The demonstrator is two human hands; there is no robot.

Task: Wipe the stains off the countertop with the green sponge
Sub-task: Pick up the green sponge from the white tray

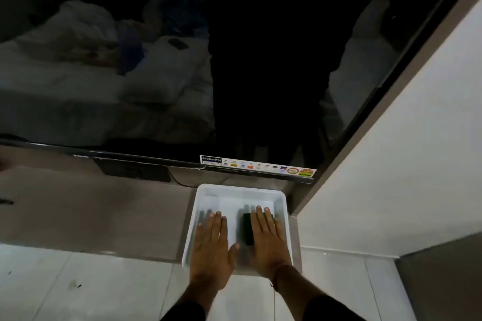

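Observation:
A white plastic tray [236, 189] rests on the right end of the brown countertop [91, 214], its near edge overhanging. Inside it lies the dark green sponge [247, 229], long side pointing away from me. My right hand [267, 240] lies flat, palm down, over the sponge's right part, fingers straight and not curled around it. My left hand [212, 245] lies flat and open on the tray's left half, holding nothing. Dark smudges [6, 201] mark the countertop at the far left.
A large dark television [182, 60] hangs just above the countertop, its lower edge [258, 165] close behind the tray. A dark box and red cable [135, 171] sit under it. A white wall panel [391, 151] closes the right side. White floor tiles [91, 286] lie below.

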